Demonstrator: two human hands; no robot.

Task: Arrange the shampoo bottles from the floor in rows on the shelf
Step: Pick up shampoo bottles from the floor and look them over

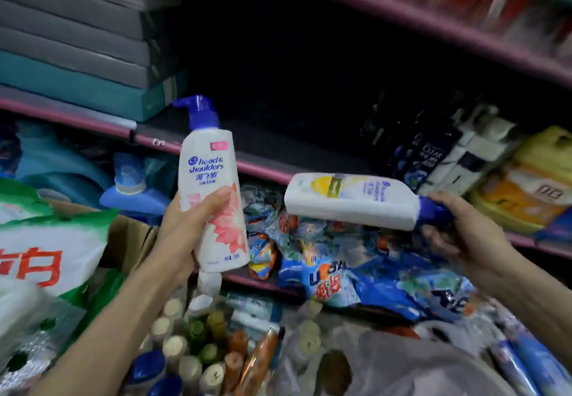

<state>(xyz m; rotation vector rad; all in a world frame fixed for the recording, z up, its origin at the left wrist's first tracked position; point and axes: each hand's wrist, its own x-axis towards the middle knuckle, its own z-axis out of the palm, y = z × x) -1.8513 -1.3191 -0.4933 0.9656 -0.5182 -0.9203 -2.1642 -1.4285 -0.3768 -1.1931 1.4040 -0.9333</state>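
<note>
Bottles are filling both your hands, in front of the dark middle shelf (247, 145). Your left hand (188, 225) is wrapping its fingers around the lower body of the pink bottle (210, 191), which is standing nearly upright with its blue pump on top. Your right hand (458, 225) is gripping the lemon bottle (349, 199) by its blue cap, and the body is lying sideways, pointing left. The shelf is looking bare in its middle stretch, with dark bottles (424, 154) already standing at its right. You are best turning the lemon bottle upright before it goes in. I'd judge the pink one is ready to be set down beside the standing row, label facing outward.
</note>
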